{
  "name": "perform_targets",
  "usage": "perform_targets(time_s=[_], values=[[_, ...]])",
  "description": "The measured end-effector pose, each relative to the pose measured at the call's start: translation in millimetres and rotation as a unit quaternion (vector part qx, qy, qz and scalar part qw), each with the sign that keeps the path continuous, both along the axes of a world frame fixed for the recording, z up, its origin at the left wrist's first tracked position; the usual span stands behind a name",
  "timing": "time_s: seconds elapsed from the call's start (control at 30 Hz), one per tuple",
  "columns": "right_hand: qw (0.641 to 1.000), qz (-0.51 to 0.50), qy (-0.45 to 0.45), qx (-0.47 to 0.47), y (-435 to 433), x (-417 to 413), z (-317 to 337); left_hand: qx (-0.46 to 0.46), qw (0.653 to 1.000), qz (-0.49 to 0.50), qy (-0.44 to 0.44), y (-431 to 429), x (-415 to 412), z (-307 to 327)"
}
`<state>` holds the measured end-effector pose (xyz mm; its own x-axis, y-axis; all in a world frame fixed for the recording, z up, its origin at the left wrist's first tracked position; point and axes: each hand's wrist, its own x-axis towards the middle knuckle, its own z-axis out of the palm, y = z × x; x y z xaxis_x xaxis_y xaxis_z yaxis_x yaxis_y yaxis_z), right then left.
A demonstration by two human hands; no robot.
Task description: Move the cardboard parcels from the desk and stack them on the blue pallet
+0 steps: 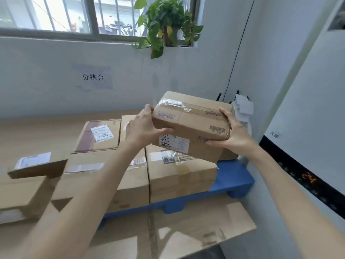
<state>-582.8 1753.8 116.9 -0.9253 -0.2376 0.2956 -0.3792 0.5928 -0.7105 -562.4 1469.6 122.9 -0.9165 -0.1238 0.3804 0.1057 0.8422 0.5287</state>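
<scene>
I hold a taped cardboard parcel in the air with both hands, tilted, above the boxes on the blue pallet. My left hand grips its left end and my right hand grips its right end. Under it, two large cardboard boxes stand side by side on the pallet, with a flatter labelled box on top at the back. The wooden desk runs along the wall behind.
More cardboard boxes are stacked at the left. Flattened cardboard lies on the floor in front of the pallet. A white appliance with a dark control strip stands close on the right. A potted plant sits on the windowsill.
</scene>
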Motion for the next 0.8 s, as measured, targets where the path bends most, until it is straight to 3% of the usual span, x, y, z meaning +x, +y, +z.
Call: perform_targets(time_s=[0.33, 0.53, 0.8], values=[[0.997, -0.039, -0.062, 0.030, 187.0, -13.5, 0.0, -0.008, 0.993, -0.106, -0.050, 170.4, -33.7, -28.2], [0.993, -0.018, -0.091, 0.072, 215.6, -40.5, -29.6, 0.027, 0.991, -0.104, -0.084, 198.0, -37.4, -60.8], [0.990, -0.001, -0.123, 0.076, 226.1, -76.1, -49.4, 0.051, 0.996, -0.069, -0.035, 212.1, -49.9, -76.9]])
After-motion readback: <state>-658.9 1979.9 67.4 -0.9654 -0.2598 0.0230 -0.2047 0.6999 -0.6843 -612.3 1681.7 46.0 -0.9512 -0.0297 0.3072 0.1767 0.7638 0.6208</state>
